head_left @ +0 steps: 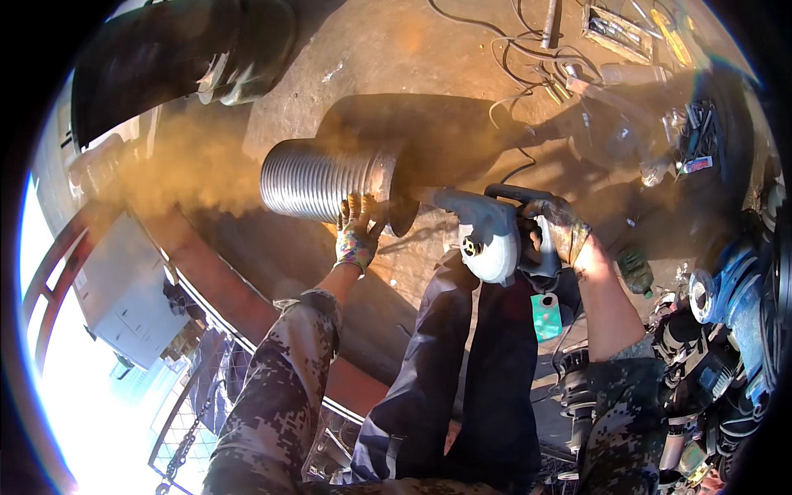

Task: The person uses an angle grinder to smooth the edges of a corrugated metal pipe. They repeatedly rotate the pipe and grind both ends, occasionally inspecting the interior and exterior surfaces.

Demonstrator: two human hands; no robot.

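Note:
A ribbed metal cylinder (318, 177) lies on its side, with a wide rusty flange (392, 190) at its right end. My left hand (357, 235), in a stained patterned glove, rests against its near side with fingers spread. In my gloved right hand (561, 227) is the handle of a blue-grey handheld blower (487, 239) with a pale round housing. The blower's nozzle points left at the flanged end and overlaps it in view. Brown dust (186, 169) billows from the cylinder's far left end. The inside of the cylinder is hidden.
A large dark cylindrical body (177, 58) stands at upper left. Cables (528, 66) and a tool box (617, 35) lie at the top right. Blue machine parts (734, 305) crowd the right side, near a green bottle (635, 272). A reddish beam (219, 276) runs along the left.

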